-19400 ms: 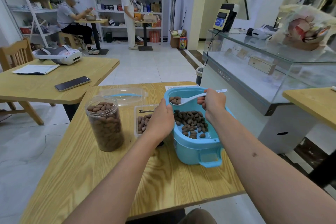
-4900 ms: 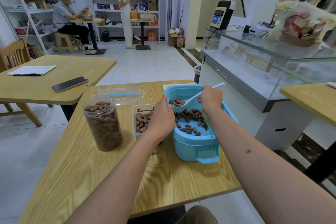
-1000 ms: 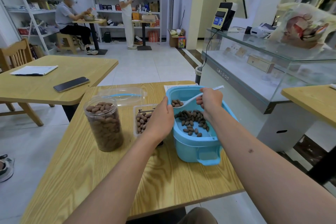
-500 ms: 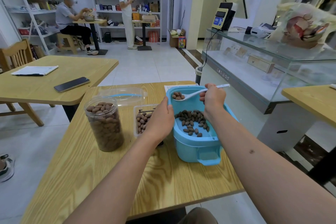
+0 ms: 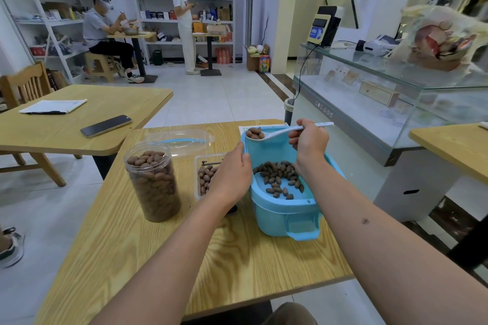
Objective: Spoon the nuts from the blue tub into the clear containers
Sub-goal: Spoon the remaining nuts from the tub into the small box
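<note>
Wooden table [image 5: 163, 253]; left hand [image 5: 232, 174] steadies blue tub [image 5: 285, 208] by its rim; right hand [image 5: 309, 142] pinches loaded spoon [image 5: 272, 134], level to keep the nuts [image 5: 254, 132] in.

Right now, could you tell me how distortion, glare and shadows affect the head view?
Head view: wide-angle lens bows the shelves and glass counter near the edges; soft even room light, only a faint shadow under the left hand; reflections haze the counter glass; the spoon, nuts and jar are sharp; the people at the back are small and softer.
</note>
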